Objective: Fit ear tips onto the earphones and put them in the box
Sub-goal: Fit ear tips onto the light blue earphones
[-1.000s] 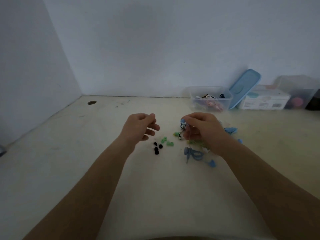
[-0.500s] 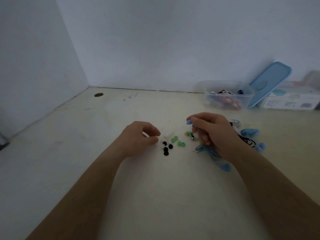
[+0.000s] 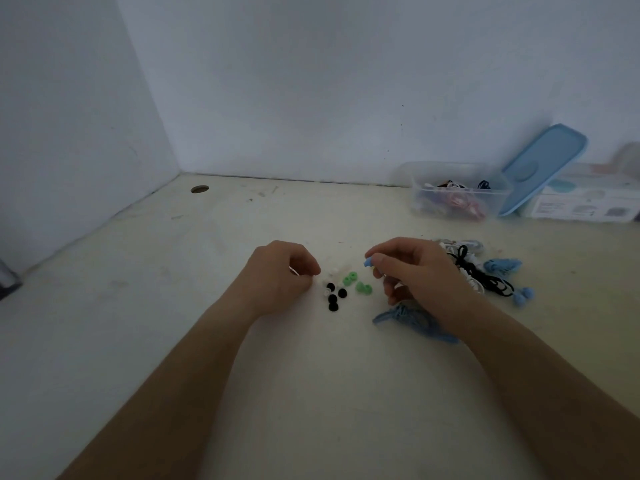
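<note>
— What is held by the right hand (image 3: 422, 271)?
— A small light-blue earbud (image 3: 368, 262) is pinched between its thumb and forefinger, just above the cream tabletop (image 3: 173, 323). The other fingers are curled under. A bunched light-blue cable (image 3: 405, 317) is seen lying beneath the wrist.
— And the left hand (image 3: 280, 275)?
— Its fingers are curled, with the tips close together just beside the loose white silicone ear tips (image 3: 331, 273). Something pale may be pinched there, but that cannot be told from this view.
— Where are the other tips found?
— Between the two hands, black silicone ear tips (image 3: 334, 298) are scattered. The green silicone ear tips (image 3: 356, 285) lie just to their right, near the right hand's fingers.
— The other earphones?
— A tangle of black and white wired earphones (image 3: 474, 271) is piled behind the right hand, with more light-blue earphones (image 3: 502, 265) beside it.
— And the box?
— A clear plastic box (image 3: 498, 197), open and holding coiled earphones, is set at the back right by the wall, well apart from the hands. A light-blue plastic lid (image 3: 543, 164) is leaned between it and a white cardboard carton (image 3: 585, 206).
</note>
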Available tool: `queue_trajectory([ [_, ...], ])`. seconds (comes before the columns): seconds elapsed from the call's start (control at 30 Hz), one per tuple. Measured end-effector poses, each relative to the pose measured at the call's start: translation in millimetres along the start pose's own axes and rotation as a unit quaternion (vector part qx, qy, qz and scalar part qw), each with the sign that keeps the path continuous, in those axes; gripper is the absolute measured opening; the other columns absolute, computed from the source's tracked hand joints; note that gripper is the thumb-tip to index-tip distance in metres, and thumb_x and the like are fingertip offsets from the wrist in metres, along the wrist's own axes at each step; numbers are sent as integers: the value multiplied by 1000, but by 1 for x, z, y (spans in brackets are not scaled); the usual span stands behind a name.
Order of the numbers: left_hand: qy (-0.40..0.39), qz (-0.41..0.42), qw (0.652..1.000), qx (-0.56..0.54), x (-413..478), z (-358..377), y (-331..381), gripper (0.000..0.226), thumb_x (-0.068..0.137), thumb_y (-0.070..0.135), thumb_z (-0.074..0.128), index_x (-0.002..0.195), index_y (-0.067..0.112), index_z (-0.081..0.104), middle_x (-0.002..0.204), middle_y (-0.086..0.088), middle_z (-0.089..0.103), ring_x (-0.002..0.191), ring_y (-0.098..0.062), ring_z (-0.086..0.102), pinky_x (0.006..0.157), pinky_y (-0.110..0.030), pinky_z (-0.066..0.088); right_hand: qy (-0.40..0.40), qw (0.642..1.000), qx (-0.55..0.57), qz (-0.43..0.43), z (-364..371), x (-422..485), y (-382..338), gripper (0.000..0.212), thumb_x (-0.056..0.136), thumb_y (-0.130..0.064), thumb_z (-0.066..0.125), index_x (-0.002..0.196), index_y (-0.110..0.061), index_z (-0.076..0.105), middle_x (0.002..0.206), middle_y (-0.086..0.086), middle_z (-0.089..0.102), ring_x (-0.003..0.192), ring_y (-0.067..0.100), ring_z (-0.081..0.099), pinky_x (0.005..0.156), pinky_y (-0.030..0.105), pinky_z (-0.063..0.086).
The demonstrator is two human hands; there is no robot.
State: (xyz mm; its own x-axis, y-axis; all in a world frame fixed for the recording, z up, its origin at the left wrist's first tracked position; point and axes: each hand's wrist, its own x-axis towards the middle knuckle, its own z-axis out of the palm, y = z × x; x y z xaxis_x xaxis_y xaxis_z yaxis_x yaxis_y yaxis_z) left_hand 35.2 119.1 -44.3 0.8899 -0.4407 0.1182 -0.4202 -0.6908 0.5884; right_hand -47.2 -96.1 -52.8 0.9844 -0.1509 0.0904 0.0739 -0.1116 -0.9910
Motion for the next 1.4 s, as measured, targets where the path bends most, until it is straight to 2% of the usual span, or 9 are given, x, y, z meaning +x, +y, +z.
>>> queue_trajectory([
  [0.13, -2, -6, 1000, -16, 2, -1, -1, 22, 86, 13, 65, 88, 32, 75, 83, 18, 68, 66, 13, 59, 61, -1, 39, -9, 1000, 1, -4, -3, 0, 1, 12, 95, -10, 64, 90, -10, 75, 69, 5, 66, 53, 17, 54, 50, 28, 50],
  [0.27, 1, -18, 999, -48, 3, -3, -4, 17, 89, 15, 66, 86, 29, 75, 81, 8, 73, 68, -6, 67, 61, -14, 51, -16, 1000, 3, -3, -4, -1, 1, 12, 95, -11, 64, 91, -9, 74, 70, 6, 67, 54, 18, 54, 50, 28, 49],
  [0.37, 16, -25, 990, -138, -1, -8, 0, 13, 90, 10, 68, 88, 20, 75, 79, 2, 73, 71, -12, 70, 64, -20, 56, -20, 1000, 8, -4, -4, -2, 0, 11, 95, -11, 64, 93, -9, 74, 73, 5, 68, 54, 17, 56, 51, 29, 50],
  [0.47, -9, -40, 954, -298, -7, -9, 11, 9, 89, 4, 69, 91, 11, 74, 85, -6, 75, 75, -14, 71, 70, -20, 57, -22, 1000, 11, -6, -4, -3, -2, 11, 94, -10, 64, 95, -9, 75, 75, 4, 69, 56, 17, 57, 52, 30, 52],
  [0.6, -63, -74, 861, -499, -12, 1, 27, 12, 85, -5, 66, 92, 2, 72, 91, -14, 74, 82, -19, 72, 75, -22, 57, -21, 999, 38, -21, -5, -6, -7, 12, 94, -7, 63, 95, -7, 74, 74, 5, 67, 58, 17, 57, 52, 29, 52],
  [0.77, -82, -95, 811, -571, -14, 10, 36, 13, 75, -1, 68, 85, 4, 76, 93, -15, 75, 84, -19, 74, 75, -21, 59, -28, 998, 29, -46, -6, -9, -12, 10, 93, -6, 63, 96, -6, 73, 77, 8, 70, 61, 19, 60, 54, 29, 54],
  [0.97, -81, -98, 804, -581, -15, 11, 40, 14, 68, 1, 70, 79, 7, 76, 94, -17, 75, 84, -23, 75, 71, -23, 60, -39, 997, 12, -62, -6, -12, -12, 9, 90, -10, 69, 96, -5, 73, 81, 12, 73, 63, 22, 64, 57, 32, 57],
  [1.2, -98, -82, 807, -577, -17, 12, 40, 17, 70, 0, 70, 86, 4, 70, 91, -17, 75, 82, -23, 75, 69, -22, 59, -36, 997, 0, -69, -5, -13, -13, 20, 81, -22, 74, 95, -9, 74, 81, 12, 74, 63, 22, 67, 58, 34, 58],
  [1.4, -103, -73, 816, -564, -17, 13, 41, 19, 69, 2, 71, 88, 5, 70, 90, -15, 75, 82, -22, 74, 69, -22, 59, -30, 997, -23, -73, -6, -12, -12, 9, 88, -14, 71, 95, -9, 74, 78, 8, 74, 62, 19, 67, 58, 32, 58],
])
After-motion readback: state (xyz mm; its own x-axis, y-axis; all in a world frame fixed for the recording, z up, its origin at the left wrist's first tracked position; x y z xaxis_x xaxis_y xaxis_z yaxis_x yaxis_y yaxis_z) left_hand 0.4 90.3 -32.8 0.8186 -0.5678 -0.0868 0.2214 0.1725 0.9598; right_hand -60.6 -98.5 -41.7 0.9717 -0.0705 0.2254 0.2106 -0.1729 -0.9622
